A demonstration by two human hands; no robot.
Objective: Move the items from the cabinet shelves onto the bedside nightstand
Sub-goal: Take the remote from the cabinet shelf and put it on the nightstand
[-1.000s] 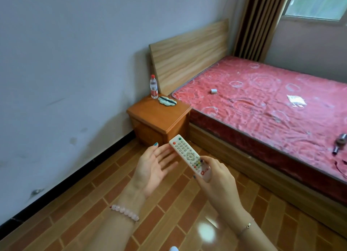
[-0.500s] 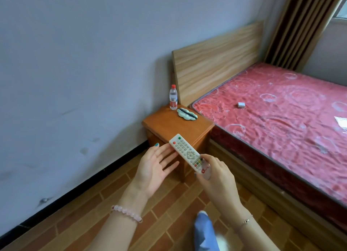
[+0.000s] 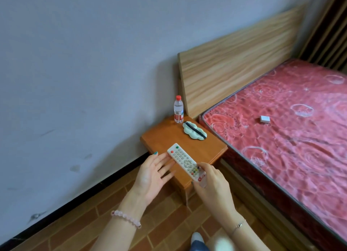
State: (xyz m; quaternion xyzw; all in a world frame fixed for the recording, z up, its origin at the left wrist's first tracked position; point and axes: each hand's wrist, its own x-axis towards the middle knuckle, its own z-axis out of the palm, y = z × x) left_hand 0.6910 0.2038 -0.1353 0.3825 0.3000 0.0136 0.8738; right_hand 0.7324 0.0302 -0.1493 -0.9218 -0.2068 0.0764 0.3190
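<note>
- The right hand (image 3: 214, 185) is pinching the near end of a white remote (image 3: 185, 160), thumb on top by the coloured buttons and the other fingers curled underneath.
- The left hand (image 3: 151, 173) is palm up with flat, spread fingers, just left of the remote. The fingertips reach its left edge, but I can't tell if they actually touch it.
- The remote points away toward the far left and sits over the near corner of the nightstand (image 3: 161, 138). I can't say whether it's resting on the wood or held just above it.
- The remote has a red and a green button at the far end and a red logo at the near end. The logo is too small to read.
- At the far end of the nightstand a water bottle (image 3: 178, 109) stands upright, with a red cap and a red label. The print is unreadable.
- A pale green cloud-shaped eye mask (image 3: 194, 132) with a dark strap lies just near and right of the bottle.
- To the right there's a bed with a red patterned mattress (image 3: 281, 147) and a small white box (image 3: 264, 119) on it. A wooden headboard (image 3: 234, 63) stands against the wall.
- There's a pink bead bracelet (image 3: 125, 218) on the left wrist and a thin chain (image 3: 238, 226) on the right.
</note>
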